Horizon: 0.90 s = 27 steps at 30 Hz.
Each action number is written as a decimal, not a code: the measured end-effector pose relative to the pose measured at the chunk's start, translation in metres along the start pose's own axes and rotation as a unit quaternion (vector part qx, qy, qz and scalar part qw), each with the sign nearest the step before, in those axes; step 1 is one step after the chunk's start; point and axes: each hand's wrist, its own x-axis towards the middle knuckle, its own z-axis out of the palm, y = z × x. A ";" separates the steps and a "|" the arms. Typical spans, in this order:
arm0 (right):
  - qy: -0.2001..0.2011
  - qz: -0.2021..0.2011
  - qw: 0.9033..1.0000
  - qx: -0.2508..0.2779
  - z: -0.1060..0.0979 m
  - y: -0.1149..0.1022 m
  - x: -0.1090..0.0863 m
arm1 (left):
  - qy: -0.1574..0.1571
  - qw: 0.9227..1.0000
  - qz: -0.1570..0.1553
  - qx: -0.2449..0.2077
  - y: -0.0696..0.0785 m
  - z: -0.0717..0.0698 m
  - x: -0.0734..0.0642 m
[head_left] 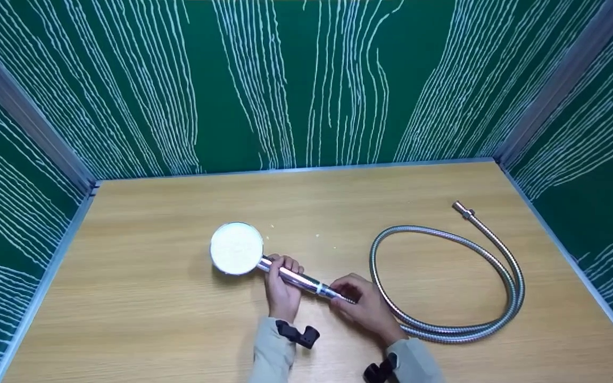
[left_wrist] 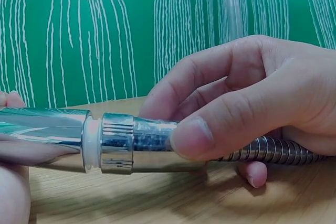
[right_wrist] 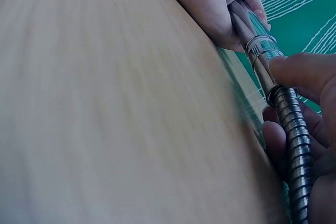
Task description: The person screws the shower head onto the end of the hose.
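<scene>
A chrome hand shower (head_left: 236, 248) with a round white face lies slantwise over the table, its head to the left. My left hand (head_left: 283, 290) grips its handle (left_wrist: 44, 135), fingers wrapped around the chrome. At the handle's lower end, my right hand (head_left: 365, 306) pinches the hose's chrome connector (left_wrist: 152, 142) between thumb and fingers. A white ring (left_wrist: 92, 142) shows between handle and connector, which line up end to end. From the connector the ribbed metal hose (right_wrist: 298, 156) runs back under my right palm.
The rest of the hose (head_left: 455, 336) loops on the wooden table (head_left: 141, 298) at the right, its free end fitting (head_left: 465, 211) pointing to the back. Small white crumbs lie near the shower head. Green panels (head_left: 306, 80) with white streaks enclose the back and sides.
</scene>
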 end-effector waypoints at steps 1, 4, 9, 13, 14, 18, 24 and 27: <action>-0.001 0.003 1.000 0.001 0.000 -0.001 0.000 | 0.001 1.000 -0.001 -0.001 0.000 0.000 0.000; -0.005 0.017 1.000 0.010 -0.001 -0.002 0.001 | 0.003 1.000 -0.002 -0.002 0.000 0.001 0.001; -0.009 0.031 0.999 0.003 -0.001 -0.002 0.001 | 0.014 1.000 -0.005 -0.003 0.000 0.002 0.000; -0.003 0.023 1.000 -0.006 0.000 0.001 0.000 | 0.020 1.000 -0.006 -0.001 0.000 0.002 -0.002; -0.002 0.020 1.000 -0.008 0.000 0.002 -0.001 | 0.020 1.000 -0.007 0.000 0.000 0.002 -0.002; 0.001 0.013 1.000 -0.011 0.000 0.003 -0.002 | 0.018 1.000 -0.008 -0.001 0.000 0.002 -0.002; 0.000 0.014 1.000 -0.006 0.001 0.002 -0.001 | 0.007 1.000 -0.004 -0.002 0.000 0.000 -0.002; 0.003 0.007 1.000 -0.003 0.001 0.001 -0.001 | -0.004 1.000 0.003 0.004 -0.001 -0.001 -0.002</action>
